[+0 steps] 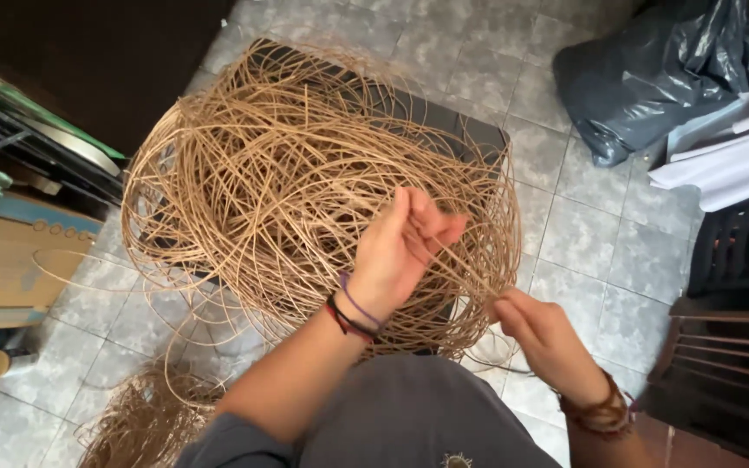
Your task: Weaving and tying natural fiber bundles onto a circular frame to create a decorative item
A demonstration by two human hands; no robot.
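Rattan strands, thin and tan, form the big loose tangle (305, 182) that fills the middle of our view, heaped on a dark rectangular tray (478, 134) that sits on the grey tiled floor (582, 234). Our left hand (400, 247) is raised in front of the tangle, palm turned toward us, its fingers (431, 221) half curled with several strands running through them; its grip is loose rather than clamped, and we wear thin purple and dark bands at that wrist. Our right hand (543, 334) sits lower and nearer to us, just off the tangle's right edge, with thumb and forefinger drawn narrow together on a single strand (470, 277) that stretches up toward the left hand. A brown beaded bracelet (600, 412) circles the right wrist. A second, smaller bundle of the same fibre (145, 416) lies on the floor at lower left, apart from the main heap. A grey plastic bag (652, 74) slumps at upper right, with white sheets (726, 160) beside it and a dark slatted crate (739, 251) below them. A cardboard piece (10, 260) and a dark rack (36, 143) stand along the left edge. Our grey-clad lap (400, 416) fills the bottom of the frame.
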